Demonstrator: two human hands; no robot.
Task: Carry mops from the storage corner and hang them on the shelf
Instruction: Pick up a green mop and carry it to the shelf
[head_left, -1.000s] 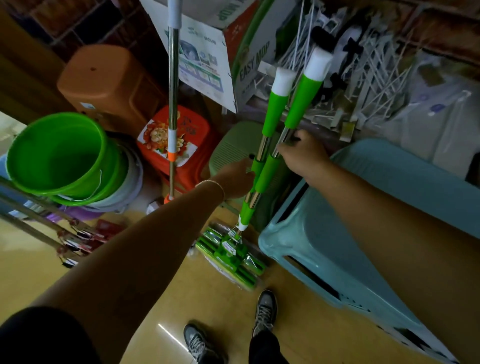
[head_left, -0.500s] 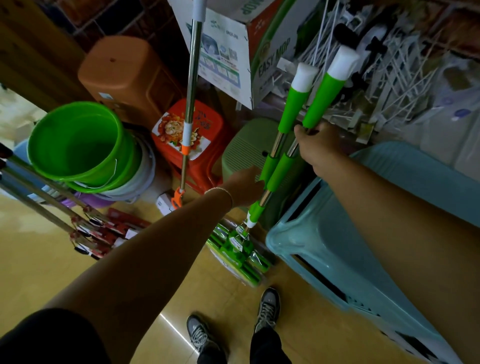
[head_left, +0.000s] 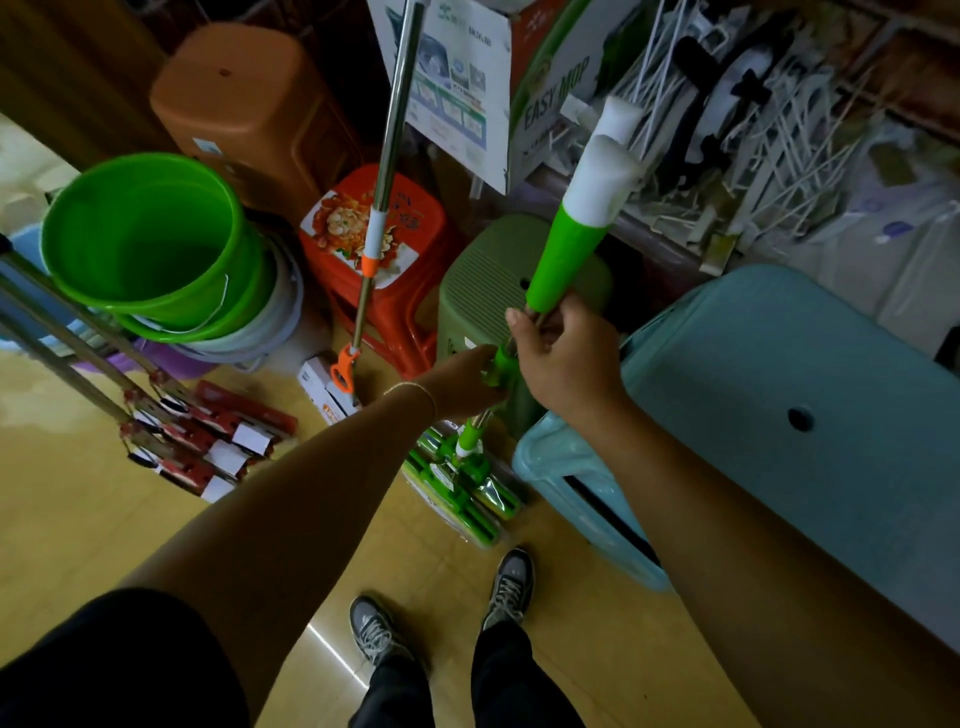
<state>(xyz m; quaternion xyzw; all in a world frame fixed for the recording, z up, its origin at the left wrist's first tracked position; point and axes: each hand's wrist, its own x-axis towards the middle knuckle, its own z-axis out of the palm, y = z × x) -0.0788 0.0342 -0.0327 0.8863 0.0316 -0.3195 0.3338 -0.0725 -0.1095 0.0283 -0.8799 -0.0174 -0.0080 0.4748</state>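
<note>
Two green mops (head_left: 569, 249) with white-capped handles stand together in the storage corner, their flat green heads (head_left: 462, 483) on the floor. My right hand (head_left: 563, 358) grips both shafts just under the green handle sleeves. My left hand (head_left: 467, 382) holds the shafts lower down, at a green collar. A third mop with a steel pole and orange fittings (head_left: 382, 202) leans against the red stool, apart from both hands. The two handles now nearly overlap, tilted toward me.
Stacked green buckets (head_left: 145, 239) sit at the left, an orange bin (head_left: 249, 109) behind them. A red stool (head_left: 415, 291), a green stool (head_left: 483, 280) and a pale blue stool (head_left: 779, 395) crowd the mops. Red-headed mops (head_left: 197, 441) lie lower left. My shoes (head_left: 511, 582) stand on yellow floor.
The two green mop handles have swung closer together and toward me. My right hand has moved down and left along the shafts; my left hand stays gripping lower down.
</note>
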